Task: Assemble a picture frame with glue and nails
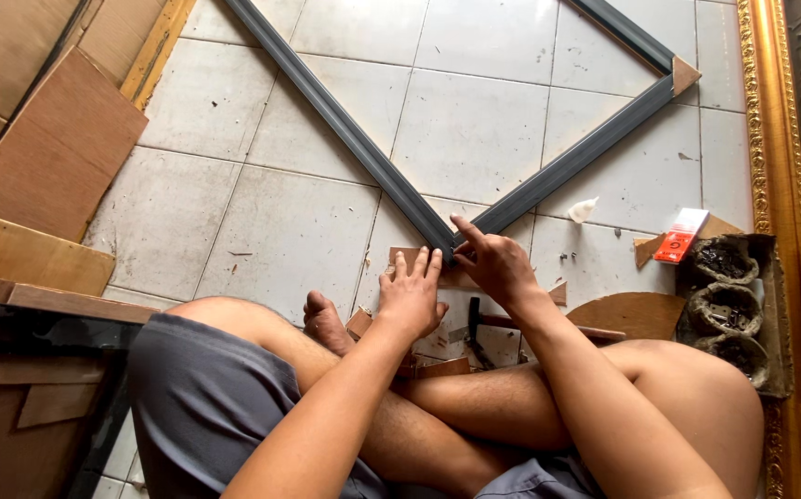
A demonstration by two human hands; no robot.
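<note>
A person sat cross-legged on a pale tiled floor (474, 129), seen from above. A dark grey picture frame (364, 148) lay flat on the tiles, turned like a diamond: one long rail ran from the upper left down to a corner just in front of the knees, and the next rail climbed from there to the upper right, where a small brown triangular piece (684, 74) capped the far corner. The left hand (412, 298) lay flat, fingers extended and close together, pressing a brown cardboard piece (405, 259) at the near corner. The right hand (493, 263) rested beside it with the index finger stretched out onto the joint and the other fingers curled, gripping nothing. A hammer (479, 325) lay on the floor just behind the hands. To the right, a grey moulded tray (733, 305) held three round cups with small dark hardware inside; its exact kind was too small to tell. A small red and white box (681, 236) lay above the tray. An ornate gilded frame (770, 185) ran along the right edge
</note>
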